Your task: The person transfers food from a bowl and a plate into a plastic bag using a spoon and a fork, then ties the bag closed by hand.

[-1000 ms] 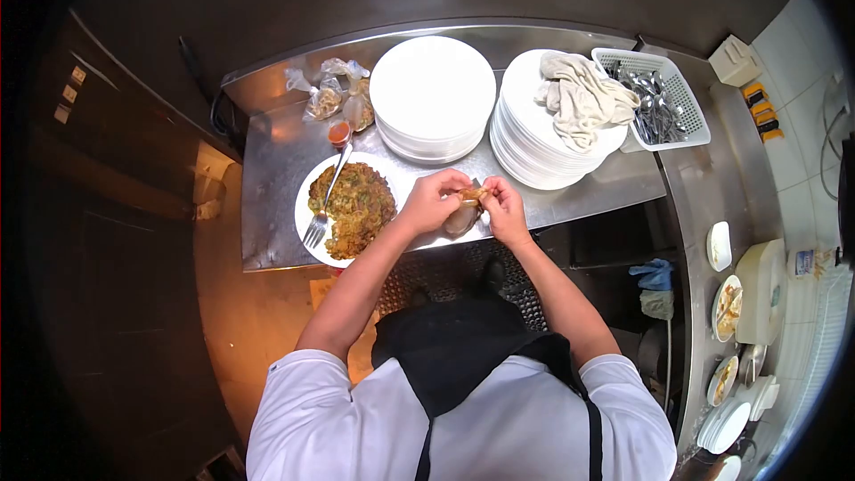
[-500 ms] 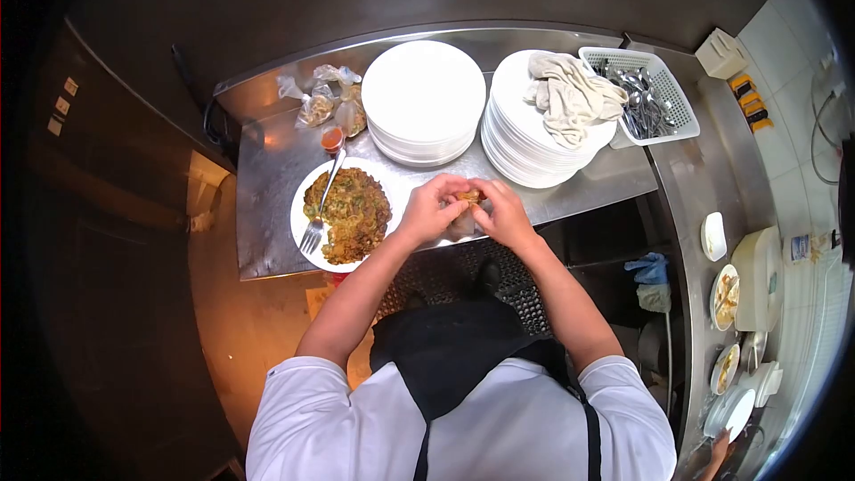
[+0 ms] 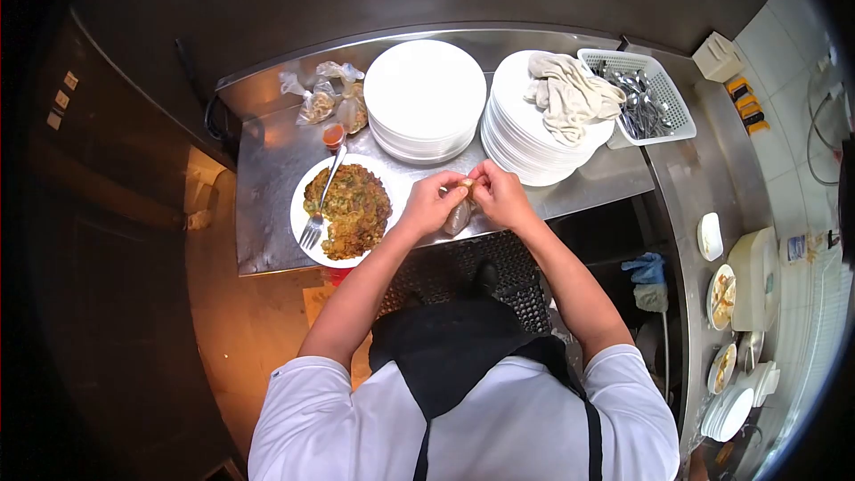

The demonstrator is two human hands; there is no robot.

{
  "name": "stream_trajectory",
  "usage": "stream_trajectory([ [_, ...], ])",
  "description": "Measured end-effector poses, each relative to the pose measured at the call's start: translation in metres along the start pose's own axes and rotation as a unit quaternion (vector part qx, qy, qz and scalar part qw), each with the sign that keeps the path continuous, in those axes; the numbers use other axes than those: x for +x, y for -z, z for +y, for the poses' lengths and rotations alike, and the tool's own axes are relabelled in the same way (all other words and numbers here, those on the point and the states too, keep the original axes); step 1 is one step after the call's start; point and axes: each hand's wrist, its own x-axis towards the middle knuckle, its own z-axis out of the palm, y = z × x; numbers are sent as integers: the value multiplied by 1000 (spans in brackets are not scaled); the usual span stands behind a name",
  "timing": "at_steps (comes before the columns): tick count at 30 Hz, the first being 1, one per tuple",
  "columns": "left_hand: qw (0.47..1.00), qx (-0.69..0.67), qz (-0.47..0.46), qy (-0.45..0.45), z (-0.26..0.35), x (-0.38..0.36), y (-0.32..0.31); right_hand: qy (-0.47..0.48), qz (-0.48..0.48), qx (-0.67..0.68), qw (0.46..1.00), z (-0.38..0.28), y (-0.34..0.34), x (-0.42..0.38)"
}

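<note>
My left hand and my right hand meet over the front part of the steel counter, fingertips pinched together at the neck of a small clear plastic bag. The bag's filled lower part hangs below my fingers; its contents look brownish but cannot be made out. Left of my hands, a white plate bears a browned, omelette-like food. A fork lies across that food. At the plate's far edge stands a small tub of red sauce.
Tied plastic bags lie at the back left. Two stacks of white plates stand behind my hands, a cloth on the right one. A white basket holds cutlery. Used plates line the right-hand counter.
My fingers have shifted to the neck of the bag, and its filled part now shows below them. At the lower right, another person's hand has drawn back from the white plates.
</note>
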Motion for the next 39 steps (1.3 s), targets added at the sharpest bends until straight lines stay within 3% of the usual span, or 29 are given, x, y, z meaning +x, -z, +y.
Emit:
stream_trajectory([
  [2,998,45,4,-32,-4,2,2,-35,-31,24,999,2,4,3],
  [5,997,-70,-34,-9,-38,13,-5,-41,-42,129,990,20,-1,12],
  [8,918,-373,-73,112,-35,9,-9,-55,-45,205,976,43,-13,16],
  [12,904,-395,-60,150,-13,6,-11,-63,-13,195,979,44,-23,14],
  [15,889,-428,-58,154,6,4,-5,-21,81,267,960,23,-22,-1],
  [18,876,-455,-102,124,7,7,3,90,77,40,992,1,-15,-15],
  [24,925,-363,-23,108,8,6,-3,52,130,23,990,11,-26,-10],
  [28,927,-357,0,118,14,8,-5,116,182,-7,976,-11,-26,-8],
  [31,917,-378,5,127,17,5,-13,94,190,-47,976,-11,-32,-3],
  [35,902,-406,43,141,16,6,-13,12,145,17,989,-4,-35,-5],
  [39,880,-444,72,152,20,0,-13,-41,149,217,964,20,-43,-4],
])
